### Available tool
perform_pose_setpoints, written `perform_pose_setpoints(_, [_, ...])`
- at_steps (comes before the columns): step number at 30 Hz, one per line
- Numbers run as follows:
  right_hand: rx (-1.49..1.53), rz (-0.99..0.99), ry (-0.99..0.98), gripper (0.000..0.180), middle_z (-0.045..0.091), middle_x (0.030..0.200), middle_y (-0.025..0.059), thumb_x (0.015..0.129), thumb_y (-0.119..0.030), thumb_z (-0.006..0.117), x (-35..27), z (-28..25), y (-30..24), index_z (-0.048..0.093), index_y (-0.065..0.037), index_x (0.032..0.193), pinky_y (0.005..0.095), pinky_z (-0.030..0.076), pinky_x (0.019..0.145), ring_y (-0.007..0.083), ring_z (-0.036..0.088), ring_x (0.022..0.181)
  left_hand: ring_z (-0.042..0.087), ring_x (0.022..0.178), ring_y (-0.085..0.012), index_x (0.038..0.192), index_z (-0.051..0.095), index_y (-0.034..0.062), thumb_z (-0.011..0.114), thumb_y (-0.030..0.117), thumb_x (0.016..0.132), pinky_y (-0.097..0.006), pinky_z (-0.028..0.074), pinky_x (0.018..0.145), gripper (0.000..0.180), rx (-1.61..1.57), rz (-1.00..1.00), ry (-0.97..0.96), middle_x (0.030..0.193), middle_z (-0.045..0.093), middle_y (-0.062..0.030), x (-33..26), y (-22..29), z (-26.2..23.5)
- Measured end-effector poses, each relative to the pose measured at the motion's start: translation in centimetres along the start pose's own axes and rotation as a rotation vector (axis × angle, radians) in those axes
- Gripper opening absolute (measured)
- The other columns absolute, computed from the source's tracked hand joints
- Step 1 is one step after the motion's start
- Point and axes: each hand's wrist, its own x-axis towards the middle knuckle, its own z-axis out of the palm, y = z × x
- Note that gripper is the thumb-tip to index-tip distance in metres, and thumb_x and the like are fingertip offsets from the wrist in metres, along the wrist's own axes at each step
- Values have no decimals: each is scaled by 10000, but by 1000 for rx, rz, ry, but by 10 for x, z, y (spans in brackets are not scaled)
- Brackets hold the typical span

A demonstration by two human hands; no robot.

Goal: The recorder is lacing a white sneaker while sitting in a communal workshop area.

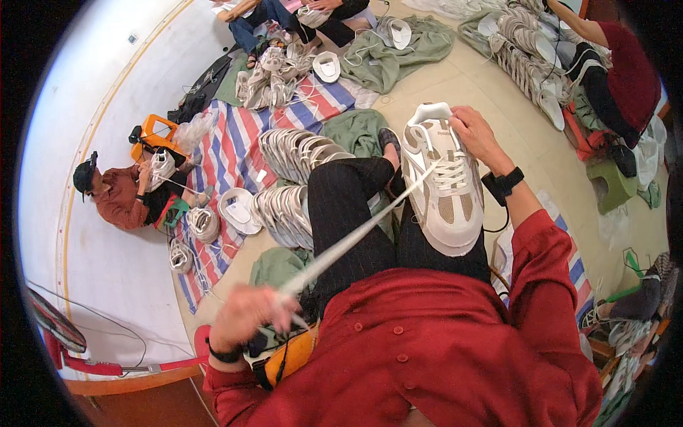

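Observation:
A beige and white sneaker (pixel 442 206) lies across my thighs, toe toward me, its front partly laced. My right hand (pixel 480 136) is closed on the sneaker's collar at the upper right, with the thumb at the opening. From the lacing a pale shoelace (pixel 359 232) runs taut down to the left. My left hand (pixel 249 317) is closed on the lace's other end beside my left hip and is smeared by motion. A short loose end of lace blurs just beyond its fingers.
Nested rows of shoe uppers (pixel 281 208) stand left of my knees on a striped sheet (pixel 242 146). A co-worker (pixel 124 188) at left handles a shoe; others sit farther off by shoe piles. A green stool (pixel 613 186) is at right, a fan (pixel 57 320) at lower left.

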Motion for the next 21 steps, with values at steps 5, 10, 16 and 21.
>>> perform_pose_setpoints(5, [-18, -84, 7, 330, 634, 1072, 167, 933, -276, 483, -5, 0, -25, 630, -2, 1042, 406, 435, 912, 339, 574, 1004, 622, 890, -167, 1135, 576, -30, 528, 56, 890, -286, 494, 802, 265, 264, 169, 756, 1037, 649, -111, 75, -63, -106])
perform_pose_setpoints(10, [11, -30, 69, 295, 638, 1082, 156, 934, -248, 506, -15, 3, -25, 629, -24, 1081, 393, 466, 884, 306, 597, 1009, 551, 1086, -187, 1316, 490, 75, 580, -46, 807, -305, 481, 865, 531, 425, 344, 836, 1363, 479, -84, 159, -89, -90])
perform_pose_setpoints(16, [381, 229, 148, 207, 635, 1076, 114, 898, -109, 552, -43, -13, -35, 624, -37, 1078, 341, 517, 794, 231, 624, 965, 557, 1147, -341, 1135, 599, 52, 590, -23, 768, -397, 458, 969, 374, 481, 733, 248, 1209, 584, -167, 220, -58, 88])
perform_pose_setpoints(21, [59, -128, 159, 139, 616, 1001, 87, 848, -67, 608, -64, -27, -33, 602, -32, 982, 331, 507, 719, 220, 610, 882, 522, 1180, -333, 1152, 588, 52, 603, -4, 748, -419, 428, 986, 408, 573, 852, 126, 1246, 554, -150, 245, -50, 148])
